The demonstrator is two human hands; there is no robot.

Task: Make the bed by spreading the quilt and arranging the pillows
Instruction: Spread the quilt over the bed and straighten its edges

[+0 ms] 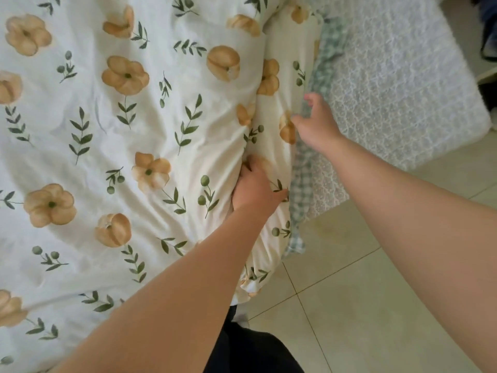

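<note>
A white quilt [113, 135] printed with tan flowers and green sprigs covers most of the view. Its right edge is bunched into a thick fold. My left hand [252, 189] grips that fold, with the fingers sunk into the cloth. Further up the same edge, my right hand [317, 122] pinches the quilt's border together with a green checked sheet [302, 189] that runs beside it. No pillow can be made out.
A bare mattress [398, 84] with a white lace-pattern cover lies right of the checked sheet. Pale floor tiles [349, 305] fill the lower right. My dark trousers [247, 351] show at the bottom. Dark objects sit at the top right corner.
</note>
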